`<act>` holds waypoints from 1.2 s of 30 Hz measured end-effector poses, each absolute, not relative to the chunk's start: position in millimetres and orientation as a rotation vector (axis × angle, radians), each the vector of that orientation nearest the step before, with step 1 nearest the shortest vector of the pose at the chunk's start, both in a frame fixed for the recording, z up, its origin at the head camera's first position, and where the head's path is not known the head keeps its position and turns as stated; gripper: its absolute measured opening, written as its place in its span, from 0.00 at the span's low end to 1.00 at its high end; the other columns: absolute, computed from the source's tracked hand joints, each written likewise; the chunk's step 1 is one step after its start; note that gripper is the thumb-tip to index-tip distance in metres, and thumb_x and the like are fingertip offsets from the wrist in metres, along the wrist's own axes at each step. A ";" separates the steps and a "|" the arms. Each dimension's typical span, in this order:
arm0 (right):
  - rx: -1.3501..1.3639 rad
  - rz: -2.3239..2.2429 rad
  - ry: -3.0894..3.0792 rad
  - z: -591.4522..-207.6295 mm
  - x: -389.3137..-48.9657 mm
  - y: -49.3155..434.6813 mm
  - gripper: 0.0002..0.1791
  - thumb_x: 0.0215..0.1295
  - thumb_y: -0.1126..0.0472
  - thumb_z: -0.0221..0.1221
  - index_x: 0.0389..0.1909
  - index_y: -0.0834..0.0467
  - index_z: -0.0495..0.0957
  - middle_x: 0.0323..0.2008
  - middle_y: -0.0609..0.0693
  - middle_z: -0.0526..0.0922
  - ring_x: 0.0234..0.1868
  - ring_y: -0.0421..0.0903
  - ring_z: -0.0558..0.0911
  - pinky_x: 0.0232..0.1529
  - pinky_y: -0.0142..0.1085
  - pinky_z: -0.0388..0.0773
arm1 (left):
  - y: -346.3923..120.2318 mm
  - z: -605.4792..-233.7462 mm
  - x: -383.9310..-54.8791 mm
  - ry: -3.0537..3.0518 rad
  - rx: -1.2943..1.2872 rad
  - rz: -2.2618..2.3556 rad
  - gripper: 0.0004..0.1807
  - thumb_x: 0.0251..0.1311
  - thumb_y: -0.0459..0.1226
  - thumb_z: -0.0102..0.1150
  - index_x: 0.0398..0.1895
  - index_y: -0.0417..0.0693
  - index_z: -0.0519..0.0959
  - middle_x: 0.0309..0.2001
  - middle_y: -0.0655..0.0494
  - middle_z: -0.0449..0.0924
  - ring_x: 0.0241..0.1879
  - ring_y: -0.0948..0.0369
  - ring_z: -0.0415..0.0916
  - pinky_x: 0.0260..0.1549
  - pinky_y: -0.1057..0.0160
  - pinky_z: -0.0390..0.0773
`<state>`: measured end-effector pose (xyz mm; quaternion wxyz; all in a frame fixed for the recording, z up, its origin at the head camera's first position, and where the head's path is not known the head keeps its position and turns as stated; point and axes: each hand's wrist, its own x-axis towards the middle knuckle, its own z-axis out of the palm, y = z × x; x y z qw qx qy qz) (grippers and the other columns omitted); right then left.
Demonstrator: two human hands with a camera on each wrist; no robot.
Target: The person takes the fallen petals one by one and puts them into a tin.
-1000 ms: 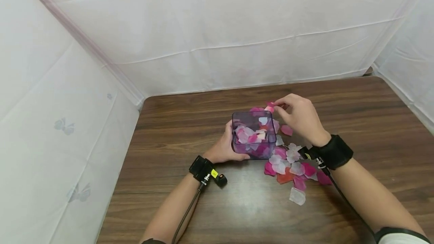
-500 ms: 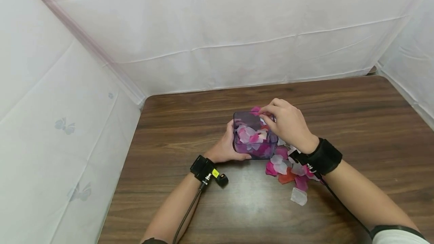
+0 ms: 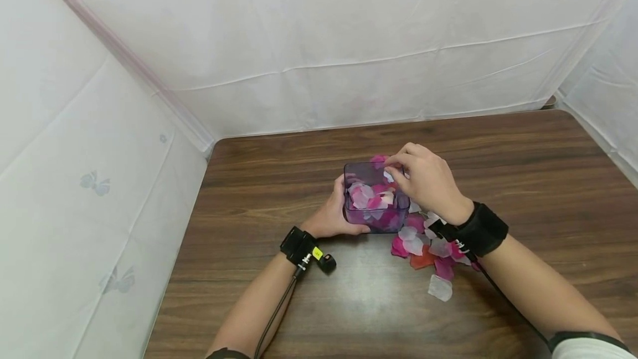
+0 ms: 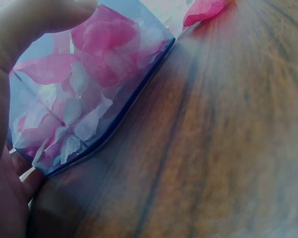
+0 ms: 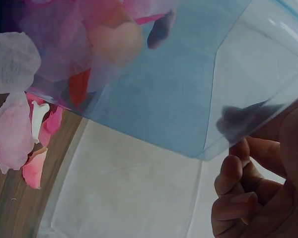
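Note:
In the head view, a see-through purple plastic box (image 3: 366, 173) stands on the table, partly filled with pink, white and red artificial petals (image 3: 363, 195). My left hand (image 3: 336, 218) grips its left side, thumb along the near face. The left wrist view shows that thumb (image 4: 44, 17) against the clear wall. My right hand (image 3: 431, 181) is over the box's right rear rim, its fingers bent. Its fingertips appear dark through the plastic in the right wrist view, so whether a petal is between them is unclear. A white petal (image 3: 389, 177) shows just below them.
Loose petals (image 3: 422, 259) lie scattered on the wooden table (image 3: 259, 193), right of the box and under my right forearm. A magenta petal (image 3: 377, 160) sits behind the box. White sheeting (image 3: 349, 43) hangs along the table's back and left sides.
My right hand has moved left from behind the box's right corner to over its rim. The pink petals it pinched earlier are no longer seen at its fingertips. The left hand stays on the box.

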<state>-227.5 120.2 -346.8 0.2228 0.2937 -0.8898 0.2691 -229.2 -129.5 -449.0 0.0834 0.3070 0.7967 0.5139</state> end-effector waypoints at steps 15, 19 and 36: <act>0.576 0.833 -2.781 -378.9 -312.9 178.6 0.08 0.68 0.65 0.61 0.41 0.64 0.85 0.36 0.60 0.82 0.36 0.55 0.81 0.36 0.49 0.76 | -123.7 -452.7 -231.6 2.373 0.884 1.534 0.70 0.39 0.40 0.84 0.77 0.53 0.39 0.68 0.57 0.57 0.66 0.64 0.60 0.69 0.55 0.62; 0.673 0.739 -2.933 -397.3 -331.4 182.2 0.11 0.68 0.65 0.63 0.48 0.65 0.84 0.43 0.63 0.83 0.43 0.59 0.82 0.42 0.53 0.79 | -124.8 -453.3 -231.9 2.369 0.887 1.539 0.70 0.38 0.39 0.84 0.77 0.56 0.39 0.68 0.57 0.57 0.66 0.64 0.60 0.69 0.55 0.61; 0.676 0.603 -2.998 -411.8 -334.6 192.0 0.07 0.66 0.63 0.65 0.40 0.62 0.87 0.38 0.59 0.85 0.36 0.54 0.80 0.38 0.51 0.78 | -122.2 -458.3 -236.4 2.328 0.933 1.566 0.68 0.40 0.38 0.84 0.76 0.58 0.40 0.68 0.58 0.58 0.67 0.63 0.60 0.69 0.55 0.62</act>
